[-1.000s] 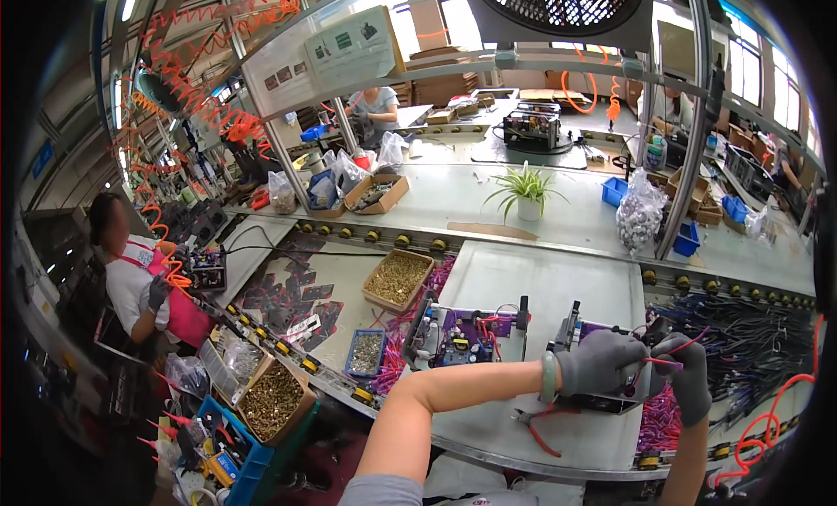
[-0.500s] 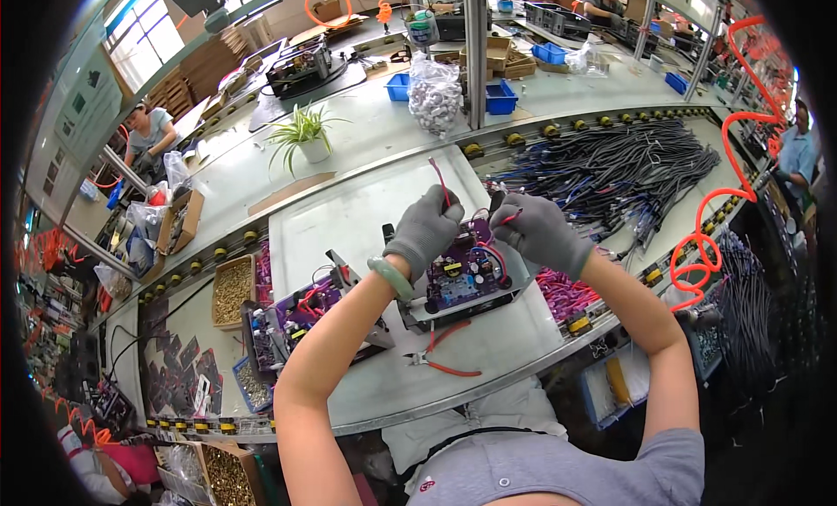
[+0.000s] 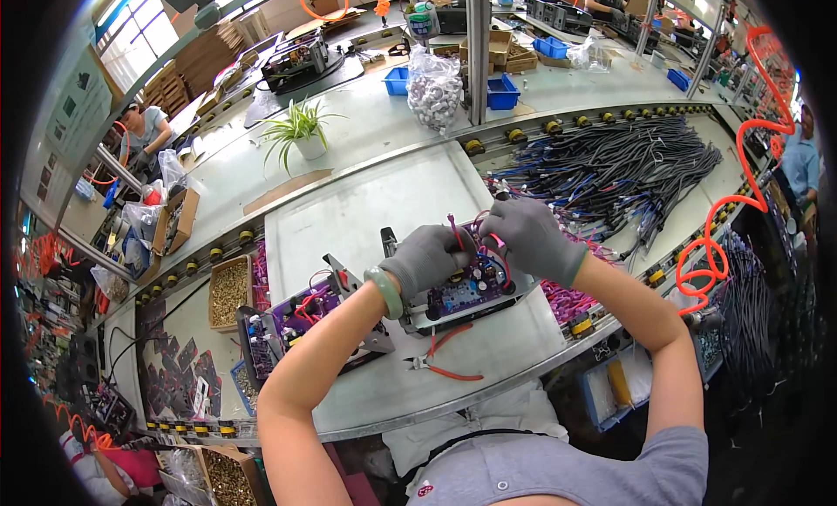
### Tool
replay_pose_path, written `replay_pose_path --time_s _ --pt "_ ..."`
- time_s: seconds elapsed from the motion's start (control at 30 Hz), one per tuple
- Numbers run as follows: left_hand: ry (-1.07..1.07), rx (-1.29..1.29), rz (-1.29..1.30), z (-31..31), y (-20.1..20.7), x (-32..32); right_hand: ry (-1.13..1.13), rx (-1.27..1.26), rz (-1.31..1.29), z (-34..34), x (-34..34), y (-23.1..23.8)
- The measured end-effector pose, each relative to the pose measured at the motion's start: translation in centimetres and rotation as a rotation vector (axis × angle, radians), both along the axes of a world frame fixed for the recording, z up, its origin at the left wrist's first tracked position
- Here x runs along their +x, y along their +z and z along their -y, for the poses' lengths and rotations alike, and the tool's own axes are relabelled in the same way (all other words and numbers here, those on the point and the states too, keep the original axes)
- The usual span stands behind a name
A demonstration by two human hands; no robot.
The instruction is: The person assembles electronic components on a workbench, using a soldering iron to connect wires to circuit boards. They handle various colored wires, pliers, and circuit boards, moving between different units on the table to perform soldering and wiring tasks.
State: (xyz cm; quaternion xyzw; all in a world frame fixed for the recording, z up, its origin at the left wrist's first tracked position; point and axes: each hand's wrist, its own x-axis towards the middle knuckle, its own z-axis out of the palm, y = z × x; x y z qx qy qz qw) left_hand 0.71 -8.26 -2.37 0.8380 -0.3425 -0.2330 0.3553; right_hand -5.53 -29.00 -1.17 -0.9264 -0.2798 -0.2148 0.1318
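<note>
My left hand point(image 3: 427, 260), in a grey knit glove, is closed on a red wire point(image 3: 454, 230) whose tip sticks up above the fingers. Just right of it, my gloved right hand point(image 3: 534, 242) pinches another thin red wire point(image 3: 498, 241). Both hands are over a purple circuit board point(image 3: 475, 285) in a dark metal chassis, covering part of it. A second unit with a purple board point(image 3: 314, 310) sits to the left, beside my left forearm. Wire cutters point(image 3: 446, 370) with orange handles lie spread on the white work board point(image 3: 366, 205) in front of me.
Behind on the right lies a heap of black cables point(image 3: 610, 166). Purple-red wire bundles point(image 3: 571, 305) lie right of the chassis. A box of small brass-coloured parts point(image 3: 230, 294) stands left. A potted plant point(image 3: 309, 145) is at the back; a coiled orange hose point(image 3: 719, 236) hangs right.
My left hand has come down toward the board, bringing its red wire lower. My right hand has shifted slightly and stays near the left, still pinching a wire.
</note>
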Motion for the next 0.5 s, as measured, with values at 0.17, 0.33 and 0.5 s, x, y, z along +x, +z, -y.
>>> replay_pose_path --time_s 0.17,0.33,0.5 --pt "0.029 0.081 0.008 0.36 0.15 -0.02 -0.089 -0.02 0.051 -0.67 -0.59 -0.45" --pt "0.003 0.068 0.093 0.18 0.25 -0.12 -0.109 -0.106 0.034 -0.52 -0.26 -0.58" --pt "0.056 -0.041 0.146 0.19 -0.17 -0.31 0.106 -0.248 0.116 -0.74 -0.18 -0.76"
